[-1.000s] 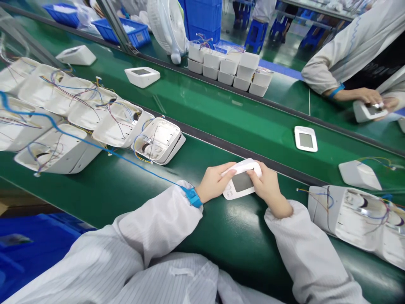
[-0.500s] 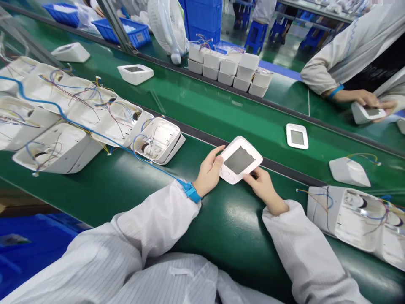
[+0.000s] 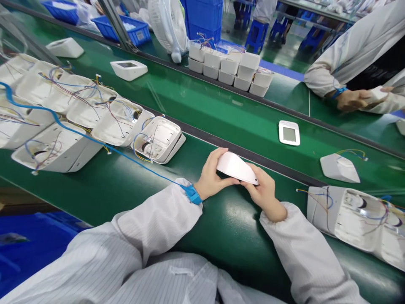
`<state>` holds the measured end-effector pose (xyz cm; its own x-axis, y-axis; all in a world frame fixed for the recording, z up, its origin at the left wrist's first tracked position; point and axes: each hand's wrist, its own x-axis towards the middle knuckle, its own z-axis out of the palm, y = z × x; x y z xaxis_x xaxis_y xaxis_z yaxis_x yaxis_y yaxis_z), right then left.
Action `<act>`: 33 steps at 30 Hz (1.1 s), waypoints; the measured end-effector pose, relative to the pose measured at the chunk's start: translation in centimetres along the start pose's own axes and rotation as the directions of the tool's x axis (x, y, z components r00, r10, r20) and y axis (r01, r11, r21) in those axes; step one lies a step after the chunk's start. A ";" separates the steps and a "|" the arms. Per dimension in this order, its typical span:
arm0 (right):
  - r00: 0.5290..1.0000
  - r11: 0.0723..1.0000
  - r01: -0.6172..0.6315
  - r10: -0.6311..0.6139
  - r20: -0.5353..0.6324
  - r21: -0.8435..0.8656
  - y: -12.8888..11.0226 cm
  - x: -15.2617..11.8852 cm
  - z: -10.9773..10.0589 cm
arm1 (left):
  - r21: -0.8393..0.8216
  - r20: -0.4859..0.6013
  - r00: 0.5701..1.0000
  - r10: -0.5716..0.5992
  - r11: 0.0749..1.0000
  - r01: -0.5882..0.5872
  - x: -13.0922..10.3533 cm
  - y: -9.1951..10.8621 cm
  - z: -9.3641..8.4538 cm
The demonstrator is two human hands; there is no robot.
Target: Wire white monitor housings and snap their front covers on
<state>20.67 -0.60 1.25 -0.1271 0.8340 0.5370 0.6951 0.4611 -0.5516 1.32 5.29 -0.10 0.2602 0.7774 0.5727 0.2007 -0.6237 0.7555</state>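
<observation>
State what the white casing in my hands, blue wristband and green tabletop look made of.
White casing: probably moulded plastic, smooth, satin, with even colour and rounded edges.
Blue wristband: maybe fabric or soft plastic, matte; it curves round the wrist.
Green tabletop: perhaps rubber or laminate, semi-gloss, showing blurred highlights.

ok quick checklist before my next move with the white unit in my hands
1. Left hand on the white unit: ok, gripping its left end.
2. Right hand on it: ok, gripping its right end.
3. Display undamaged: cannot tell, that side is out of view.
4. Blue wrist strap worn: ok, on the left.
5. Blue cord clear of the wired housings: cannot tell, it crosses them in this view.
</observation>
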 end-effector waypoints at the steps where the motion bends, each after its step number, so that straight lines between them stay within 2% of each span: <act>1: 1.000 1.000 -0.002 0.002 0.003 -0.010 -0.2 0.0 0.0 | 0.008 -0.009 1.000 -0.012 1.000 0.012 0.0 0.1 0.0; 11: 0.998 0.999 -0.004 0.001 -0.067 -0.053 -0.5 -0.2 0.7 | 0.009 -0.066 0.994 -0.084 0.996 0.085 0.0 0.6 0.4; 15: 1.000 0.992 -0.020 0.020 -0.002 -0.127 1.1 0.5 0.5 | -0.034 -0.068 0.986 -0.154 0.988 0.152 0.2 0.2 0.7; 17: 0.992 0.978 -0.126 0.128 0.004 -0.166 2.6 0.9 0.2 | -0.065 -0.042 0.983 -0.176 0.983 0.173 0.2 0.0 1.1; 19: 0.952 0.937 -0.305 0.300 -0.058 -0.170 4.3 1.1 -0.1 | -0.105 0.019 0.980 -0.197 0.975 0.198 0.2 -0.2 1.6; 22: 0.843 0.854 -0.518 0.501 -0.197 -0.047 6.2 1.4 -0.4 | -0.138 0.108 0.970 -0.219 0.963 0.233 0.2 -0.3 2.0; 24: 0.762 0.798 -0.596 0.599 -0.245 0.096 6.9 1.8 -0.2 | -0.144 0.119 0.971 -0.205 0.965 0.222 0.2 -0.2 2.0; 26: 0.716 0.755 -0.625 0.655 -0.241 0.198 7.2 2.9 0.4 | -0.152 0.121 0.978 -0.171 0.970 0.189 0.2 -0.1 1.8; 29: 0.742 0.764 -0.611 0.644 -0.185 0.209 7.8 5.5 2.1 | -0.164 0.159 0.981 -0.115 0.976 0.141 0.2 0.0 1.5; 33: 0.798 0.799 -0.578 0.596 -0.094 0.164 9.4 9.9 4.4 | -0.167 0.200 0.973 -0.119 0.974 0.154 0.3 -0.1 1.4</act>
<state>22.90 13.31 -1.43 0.3793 0.9114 0.1595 0.5129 -0.0637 -0.8561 2.69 5.46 -0.46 0.4181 0.8140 0.4034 0.0772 -0.4743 0.8770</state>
